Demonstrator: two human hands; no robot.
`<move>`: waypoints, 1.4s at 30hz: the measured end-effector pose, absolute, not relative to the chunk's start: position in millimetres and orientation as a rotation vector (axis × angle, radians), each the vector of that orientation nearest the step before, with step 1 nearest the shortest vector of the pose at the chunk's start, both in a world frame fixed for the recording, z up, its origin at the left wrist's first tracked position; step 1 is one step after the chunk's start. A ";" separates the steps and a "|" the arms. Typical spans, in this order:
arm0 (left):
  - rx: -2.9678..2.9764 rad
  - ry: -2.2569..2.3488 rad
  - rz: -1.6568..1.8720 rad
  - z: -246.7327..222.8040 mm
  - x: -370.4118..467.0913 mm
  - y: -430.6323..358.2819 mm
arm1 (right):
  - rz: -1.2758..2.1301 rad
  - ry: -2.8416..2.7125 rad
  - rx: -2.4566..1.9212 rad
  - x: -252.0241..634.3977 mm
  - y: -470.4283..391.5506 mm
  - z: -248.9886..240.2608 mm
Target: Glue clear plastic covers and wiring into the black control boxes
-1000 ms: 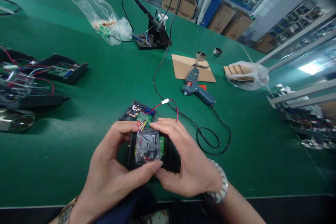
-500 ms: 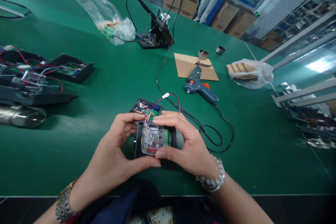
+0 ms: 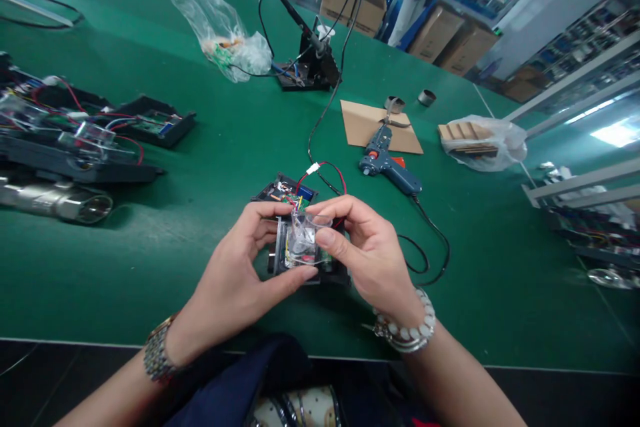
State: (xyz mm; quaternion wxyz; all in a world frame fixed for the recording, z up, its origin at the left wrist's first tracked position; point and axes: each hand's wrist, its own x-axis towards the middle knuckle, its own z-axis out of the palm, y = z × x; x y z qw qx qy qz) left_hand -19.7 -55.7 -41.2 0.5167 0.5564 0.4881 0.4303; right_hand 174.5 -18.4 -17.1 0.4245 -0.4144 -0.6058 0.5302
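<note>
A black device housing [image 3: 280, 260] lies near the front of the green table, with a clear plastic part [image 3: 303, 240] over its middle. My left hand [image 3: 250, 260] wraps round the left side of the housing, thumb at its near edge. My right hand [image 3: 367, 247] pinches the right side of the clear plastic part between thumb and fingers. Thin coloured wires run from this part to an open section with a green circuit board [image 3: 287, 195] just behind. A red and black wire pair with a white connector [image 3: 313, 168] loops behind my fingers.
A glue gun [image 3: 390, 167] rests by a cardboard sheet [image 3: 350, 123], its cord curling to the right of my hands. A soldering iron stand [image 3: 310, 73] and a plastic bag [image 3: 210, 20] are farther back. Several wired housings [image 3: 100, 163] lie left; bagged cardboard [image 3: 483, 141] is right.
The clear plastic part is now tilted, its right side raised by my right hand, whose thumb has moved up. The view has shifted, so the table items appear farther right.
</note>
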 end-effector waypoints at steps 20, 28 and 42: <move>1.335 1.539 0.985 -23.7 4.3 -48.1 | 1.437 -1.216 -1.116 158.5 -13.2 -12.3; 1.483 1.667 0.937 -16.4 9.4 -43.0 | 1.433 -1.251 -1.091 160.8 -13.2 -12.3; 1.578 1.610 0.955 -23.8 3.7 -49.2 | 1.337 -1.646 -0.980 191.5 -4.8 -5.5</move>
